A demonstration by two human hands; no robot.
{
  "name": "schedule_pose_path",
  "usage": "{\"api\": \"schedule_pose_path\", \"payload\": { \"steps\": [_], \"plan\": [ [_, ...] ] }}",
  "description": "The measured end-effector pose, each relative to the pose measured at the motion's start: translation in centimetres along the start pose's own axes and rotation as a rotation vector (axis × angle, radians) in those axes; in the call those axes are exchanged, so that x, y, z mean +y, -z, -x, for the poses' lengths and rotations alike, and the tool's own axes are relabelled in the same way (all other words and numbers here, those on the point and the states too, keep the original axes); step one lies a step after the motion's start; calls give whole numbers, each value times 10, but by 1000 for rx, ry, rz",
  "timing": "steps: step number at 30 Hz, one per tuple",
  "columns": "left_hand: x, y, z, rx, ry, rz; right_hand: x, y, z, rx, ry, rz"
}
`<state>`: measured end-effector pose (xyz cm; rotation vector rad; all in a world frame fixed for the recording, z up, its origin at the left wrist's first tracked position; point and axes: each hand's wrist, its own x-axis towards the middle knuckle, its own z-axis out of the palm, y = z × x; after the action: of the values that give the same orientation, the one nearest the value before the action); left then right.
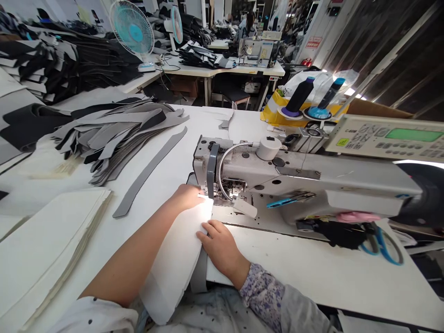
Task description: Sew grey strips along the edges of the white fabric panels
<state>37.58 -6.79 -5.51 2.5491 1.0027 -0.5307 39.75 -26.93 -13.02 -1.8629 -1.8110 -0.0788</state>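
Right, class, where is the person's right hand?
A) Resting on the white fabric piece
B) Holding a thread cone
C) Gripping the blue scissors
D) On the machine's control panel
A: the right hand lies with its fingers on the edge of the white fabric piece, in front of the sewing machine.

In the back of the room stands a long white work table with one grey sewing machine on it, and a teal desk fan is standing near. On the right side is a white pillar with small red sign, beside a dark slatted wall, where bright light comes in.
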Motion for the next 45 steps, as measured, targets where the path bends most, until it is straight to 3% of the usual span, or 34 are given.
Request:
{"api": "schedule_pose_path", "payload": {
  "steps": [12,16,18,20,24,27,32,37,45],
  "plan": [
    [16,11,-10,-23,25,-73,4,-3,-6,-15,-22,15],
    [14,6,-8,215,-100,-121,12,-6,-16,7,-37,-10],
    [10,-2,11,388,-147,-131,15,-7,-21,18,-51,-18],
    [6,-15,42,443,-145,-75,18,-8,-24,21,-57,-33],
    [0,-47,106,241,-147,24,21,-5,-29,-3,-63,-73],
    [1,-64,127,160,-83,-48,17,2,-27,-28,-77,-91],
    [6,-66,122,117,-109,-41,-7,19,6,-31,-157,-144],
    [13,-64,111,108,-114,-84,-30,30,45,-156,39,-90],
    [30,-51,95,116,-74,-188,-26,24,44,-135,43,-71]
  ]
}}
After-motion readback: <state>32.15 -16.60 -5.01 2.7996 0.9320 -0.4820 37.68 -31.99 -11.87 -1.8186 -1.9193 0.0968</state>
